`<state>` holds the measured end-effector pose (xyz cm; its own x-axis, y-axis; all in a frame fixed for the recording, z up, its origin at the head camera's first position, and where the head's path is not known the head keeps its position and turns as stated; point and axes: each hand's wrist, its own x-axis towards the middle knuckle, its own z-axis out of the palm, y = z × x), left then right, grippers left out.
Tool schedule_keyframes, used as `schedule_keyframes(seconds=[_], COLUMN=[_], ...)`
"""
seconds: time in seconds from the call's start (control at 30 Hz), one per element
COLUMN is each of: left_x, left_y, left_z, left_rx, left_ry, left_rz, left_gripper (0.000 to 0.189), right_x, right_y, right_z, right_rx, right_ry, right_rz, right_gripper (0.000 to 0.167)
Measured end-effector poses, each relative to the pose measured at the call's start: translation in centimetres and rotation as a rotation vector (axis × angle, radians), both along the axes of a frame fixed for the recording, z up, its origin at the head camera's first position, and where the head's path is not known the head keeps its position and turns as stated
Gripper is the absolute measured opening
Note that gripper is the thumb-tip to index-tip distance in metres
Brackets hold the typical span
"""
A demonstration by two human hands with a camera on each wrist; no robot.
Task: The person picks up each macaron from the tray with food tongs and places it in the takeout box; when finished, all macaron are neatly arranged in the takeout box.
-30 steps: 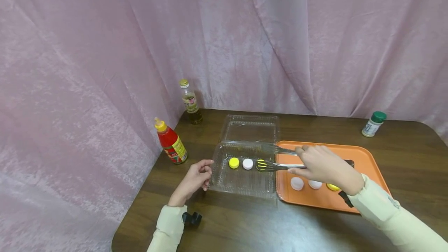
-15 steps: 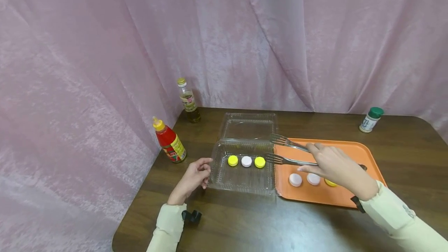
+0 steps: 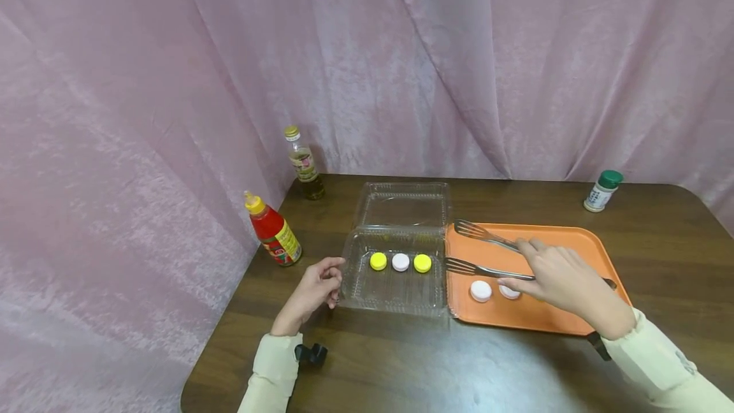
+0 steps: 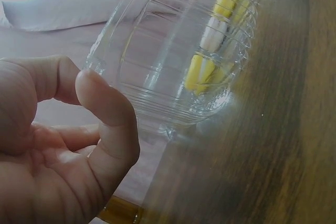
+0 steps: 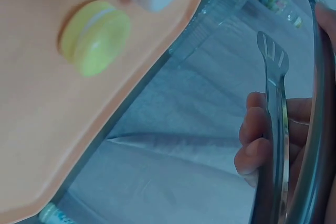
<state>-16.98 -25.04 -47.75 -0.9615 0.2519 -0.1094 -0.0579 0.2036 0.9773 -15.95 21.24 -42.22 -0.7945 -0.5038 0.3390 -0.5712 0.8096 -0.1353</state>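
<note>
My right hand (image 3: 564, 282) grips a pair of metal tongs (image 3: 504, 274) over the orange tray (image 3: 593, 253); their slotted ends are spread, with nothing between them. On the tray below sit two white macarons (image 3: 480, 291) and a yellow macaron (image 5: 94, 38), which the hand hides in the head view. A clear plastic container (image 3: 395, 301) with its lid folded back stands left of the tray. Inside it, a white macaron (image 3: 401, 262) lies in a row between two yellow macarons (image 3: 378, 261). My left hand (image 3: 312, 287) pinches the container's left rim between thumb and index finger.
At the left end of the wooden table (image 3: 401, 362) stand a red sauce bottle (image 3: 275, 231) and a glass oil bottle (image 3: 305, 167). A green-capped shaker (image 3: 602, 191) is at the back right. Pink curtains (image 3: 367, 69) hang close behind.
My right hand has drawn the tongs rightward, off the right yellow macaron in the container and over the tray. That macaron shows uncovered now. The left hand keeps its place.
</note>
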Motion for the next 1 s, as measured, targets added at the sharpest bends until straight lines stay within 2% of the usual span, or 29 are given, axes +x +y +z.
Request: schedule_keyframes(seconds=[0.23, 0.47, 0.73, 1.0], left_x=[-0.1, 0.0, 0.1, -0.3], left_y=[0.0, 0.0, 0.0, -0.1], left_z=[-0.1, 0.0, -0.2, -0.6], left_rx=[0.002, 0.004, 0.005, 0.046], left_ry=[0.009, 0.005, 0.0, -0.004], left_rz=[-0.003, -0.005, -0.003, -0.001], left_gripper=[0.049, 0.049, 0.05, 0.051], right_x=[0.8, 1.6, 2.9, 3.9], right_y=[1.5, 3.3, 5.0, 6.8], right_z=[-0.7, -2.4, -2.7, -3.5], right_rx=[-0.002, -0.018, 0.016, 0.0], right_ry=[-0.012, 0.074, -0.055, -0.083], right_rz=[-0.067, -0.077, -0.195, -0.247], right_gripper=[0.071, 0.065, 0.078, 0.074])
